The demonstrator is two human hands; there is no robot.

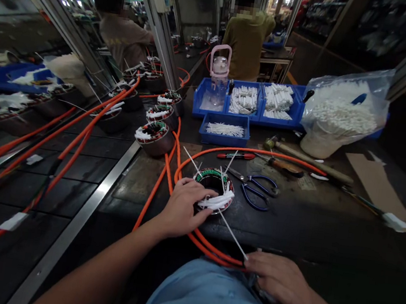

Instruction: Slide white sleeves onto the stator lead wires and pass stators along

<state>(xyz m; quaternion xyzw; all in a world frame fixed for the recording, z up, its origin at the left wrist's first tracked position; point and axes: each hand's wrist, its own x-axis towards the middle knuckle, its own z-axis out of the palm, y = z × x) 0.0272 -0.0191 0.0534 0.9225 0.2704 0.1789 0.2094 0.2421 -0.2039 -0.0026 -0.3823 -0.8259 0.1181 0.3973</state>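
Head view, left grip [188, 206] on stator [218, 202], right grip [276, 277] pinching tie [232, 234]

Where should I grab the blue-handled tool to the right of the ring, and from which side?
Probably take the blue-handled tool by both handles, coming from the right: they lie splayed, ends facing right, while its metal end points left towards the wound ring and its protruding white ties.

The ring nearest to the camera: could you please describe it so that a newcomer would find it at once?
On the dark table, find the blue-handled tool. Just left of it lies the ring. Unlike the similar rings farther back, it has the left hand on it.
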